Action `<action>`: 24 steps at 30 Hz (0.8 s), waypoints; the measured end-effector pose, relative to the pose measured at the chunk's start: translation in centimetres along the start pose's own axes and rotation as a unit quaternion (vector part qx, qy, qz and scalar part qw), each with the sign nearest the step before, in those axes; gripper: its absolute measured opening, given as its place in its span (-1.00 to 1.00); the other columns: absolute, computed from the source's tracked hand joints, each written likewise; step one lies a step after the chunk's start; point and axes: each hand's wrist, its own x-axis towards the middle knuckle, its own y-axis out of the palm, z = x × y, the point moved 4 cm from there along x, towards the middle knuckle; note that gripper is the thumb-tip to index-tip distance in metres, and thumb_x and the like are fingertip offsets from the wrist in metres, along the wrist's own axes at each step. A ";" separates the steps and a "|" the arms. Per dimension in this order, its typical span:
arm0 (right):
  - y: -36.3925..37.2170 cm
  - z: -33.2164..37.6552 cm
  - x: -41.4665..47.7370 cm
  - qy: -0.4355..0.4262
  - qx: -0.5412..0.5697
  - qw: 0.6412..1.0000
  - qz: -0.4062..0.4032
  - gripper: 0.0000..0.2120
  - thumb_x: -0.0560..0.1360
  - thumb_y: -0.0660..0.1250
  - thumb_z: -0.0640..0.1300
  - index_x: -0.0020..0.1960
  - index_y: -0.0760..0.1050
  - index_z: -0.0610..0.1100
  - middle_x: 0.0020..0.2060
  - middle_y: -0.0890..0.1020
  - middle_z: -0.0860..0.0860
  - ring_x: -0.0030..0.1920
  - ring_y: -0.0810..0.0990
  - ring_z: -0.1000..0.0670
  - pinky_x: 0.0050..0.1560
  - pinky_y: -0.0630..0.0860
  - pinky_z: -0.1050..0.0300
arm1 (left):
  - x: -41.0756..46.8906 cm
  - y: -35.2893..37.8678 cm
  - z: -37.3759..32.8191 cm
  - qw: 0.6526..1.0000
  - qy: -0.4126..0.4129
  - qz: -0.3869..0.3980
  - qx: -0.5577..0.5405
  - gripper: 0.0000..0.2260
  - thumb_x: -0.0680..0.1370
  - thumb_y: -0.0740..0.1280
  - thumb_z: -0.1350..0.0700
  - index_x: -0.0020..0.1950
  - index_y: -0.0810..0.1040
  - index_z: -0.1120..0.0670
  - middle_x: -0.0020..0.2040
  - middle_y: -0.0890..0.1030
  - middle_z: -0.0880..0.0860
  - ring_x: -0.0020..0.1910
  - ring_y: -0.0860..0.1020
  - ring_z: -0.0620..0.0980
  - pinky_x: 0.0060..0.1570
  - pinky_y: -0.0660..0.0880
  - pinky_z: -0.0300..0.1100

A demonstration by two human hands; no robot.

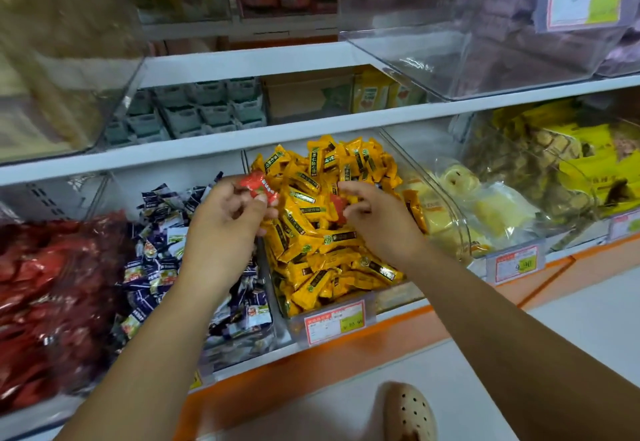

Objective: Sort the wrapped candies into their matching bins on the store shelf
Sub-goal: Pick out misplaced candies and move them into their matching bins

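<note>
Red wrapped candy (258,188) is pinched in your left hand (221,229) over the yellow bin's (294,331) left edge. Your right hand (377,222) curls round a second red candy (336,205) on the heap. Lift both clear without dragging yellow candies (311,232), then carry them to the red bin (52,284).

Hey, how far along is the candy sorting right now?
Done: red bin, blue bin and yellow bin each look mostly one colour. In hand: left hand pinches a red candy; right hand grips a second red candy lying among the yellow ones. Left: both reds need dropping into the red bin.
</note>
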 end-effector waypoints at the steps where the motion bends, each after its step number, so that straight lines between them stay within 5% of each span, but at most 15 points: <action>1: 0.2 -0.3 0.4 0.002 -0.003 1.000 0.008 -0.55 0.58 0.24 -0.26 0.42 0.37 0.01 0.15 0.58 -0.04 -0.22 0.53 0.24 -0.25 0.45 0.38 | 0.0 -0.1 0.0 1.000 -0.007 0.003 -0.004 -0.91 0.60 0.26 0.19 0.07 0.52 0.03 -0.10 0.69 -0.02 -0.18 0.64 -0.17 -0.31 0.50 -0.37; 4: 1.3 -0.4 1.0 0.012 -0.039 0.999 0.022 -0.50 0.51 0.34 -0.29 0.41 0.39 -0.02 0.23 0.53 -0.04 0.02 0.49 0.10 -0.01 0.43 0.27 | -0.1 -0.1 -0.1 1.000 -0.023 0.013 0.002 -0.89 0.59 0.28 0.21 0.05 0.50 0.01 -0.13 0.68 0.02 -0.33 0.59 -0.23 -0.37 0.46 -0.41; 11: -0.5 1.9 0.3 -0.032 -0.021 0.996 -0.081 -0.78 0.47 0.44 -0.17 0.07 0.54 0.03 0.00 0.58 0.07 -0.14 0.50 0.23 -0.20 0.41 0.50 | 0.1 -0.1 -0.4 0.996 -0.045 0.069 -0.021 -0.71 0.58 0.25 0.31 0.24 0.40 0.02 -0.07 0.70 0.02 -0.27 0.64 0.01 -0.41 0.45 -0.19; 18: 2.1 7.1 -1.2 -0.062 0.178 0.981 0.056 -0.59 0.41 0.46 -0.33 0.17 0.47 -0.06 -0.11 0.65 0.00 -0.13 0.64 0.07 -0.07 0.60 0.21 | -0.4 -0.6 -0.4 0.991 -0.086 0.098 -0.041 -0.74 0.59 0.29 0.23 0.23 0.51 -0.03 -0.18 0.68 0.15 -0.26 0.63 -0.02 -0.38 0.49 -0.26; 24: 5.0 8.5 -1.7 -0.089 0.187 0.974 0.093 -0.57 0.41 0.42 -0.40 0.16 0.40 -0.08 -0.12 0.60 0.00 -0.17 0.59 0.06 -0.05 0.59 0.13 | -1.0 -2.0 -0.1 0.986 -0.108 0.103 -0.071 -0.84 0.53 0.37 0.10 0.09 0.58 0.06 -0.13 0.69 0.10 -0.21 0.66 -0.01 -0.36 0.52 -0.26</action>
